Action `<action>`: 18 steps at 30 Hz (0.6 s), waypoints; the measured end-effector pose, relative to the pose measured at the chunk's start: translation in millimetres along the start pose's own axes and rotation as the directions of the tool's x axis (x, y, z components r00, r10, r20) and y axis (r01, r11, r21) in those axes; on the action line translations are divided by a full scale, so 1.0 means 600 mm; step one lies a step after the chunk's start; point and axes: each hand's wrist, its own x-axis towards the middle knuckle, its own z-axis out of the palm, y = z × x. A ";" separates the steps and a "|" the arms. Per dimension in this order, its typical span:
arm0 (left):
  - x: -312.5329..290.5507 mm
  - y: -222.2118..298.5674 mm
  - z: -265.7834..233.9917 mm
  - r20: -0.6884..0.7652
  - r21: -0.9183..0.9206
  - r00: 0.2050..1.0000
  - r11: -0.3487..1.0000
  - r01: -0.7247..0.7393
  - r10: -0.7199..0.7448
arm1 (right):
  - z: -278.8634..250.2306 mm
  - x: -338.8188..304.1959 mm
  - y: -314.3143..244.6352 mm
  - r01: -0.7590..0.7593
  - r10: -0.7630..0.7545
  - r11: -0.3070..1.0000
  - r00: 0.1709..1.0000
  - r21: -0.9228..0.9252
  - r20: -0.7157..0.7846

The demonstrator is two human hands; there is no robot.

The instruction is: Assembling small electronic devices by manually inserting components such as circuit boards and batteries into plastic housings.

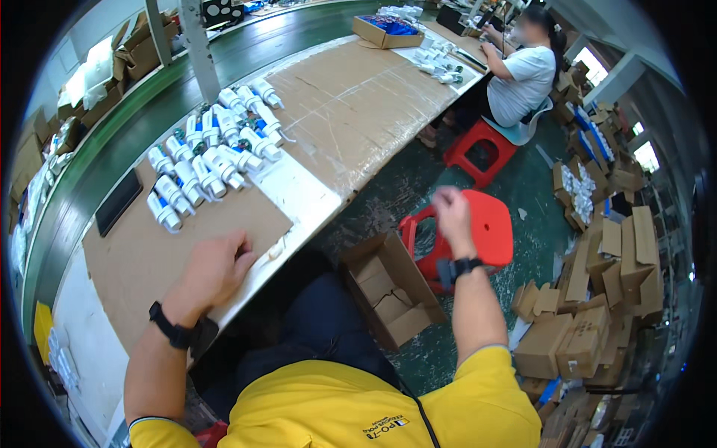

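My left hand (215,270) rests on the cardboard-covered table (175,254) near its front edge. Its fingers are curled in, and no object shows in them. Over the floor to the right, my right hand (453,213) is raised in front of a red plastic stool (489,224). Motion smears its fingers, so their grip is unclear. Beyond my left hand lies a cluster of white cylindrical devices (213,153) with blue and green parts. An open cardboard box (388,291) stands below the table edge between my hands, with a thin dark cord (392,297) inside.
A dark flat phone-like slab (119,201) lies at the table's left. Farther along sit a box of blue items (387,31) and more white parts (441,60). A co-worker (523,82) sits at the far end by another red stool (482,149). Cardboard boxes (564,340) pile up right.
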 end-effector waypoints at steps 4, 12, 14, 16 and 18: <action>0.036 0.007 0.004 0.077 0.056 0.997 0.998 -0.014 0.010 | -0.006 0.257 -0.055 -0.060 0.068 0.995 0.992 0.077 -0.110; 0.062 -0.017 -0.001 0.022 -0.084 0.999 0.996 -0.034 0.036 | 0.155 0.390 -0.089 0.315 -0.381 0.786 0.924 -0.532 -0.017; 0.065 -0.025 0.004 0.002 -0.155 0.995 0.983 -0.099 0.101 | 0.161 0.388 -0.088 0.341 -0.402 0.698 0.914 -0.630 0.050; 0.066 -0.031 0.004 -0.014 -0.187 0.991 0.973 -0.134 0.134 | 0.156 0.395 -0.076 0.324 -0.344 0.785 0.937 -0.529 0.064; 0.066 -0.036 0.003 -0.035 -0.222 0.984 0.959 -0.175 0.172 | 0.145 0.400 -0.061 0.302 -0.307 0.822 0.949 -0.483 0.071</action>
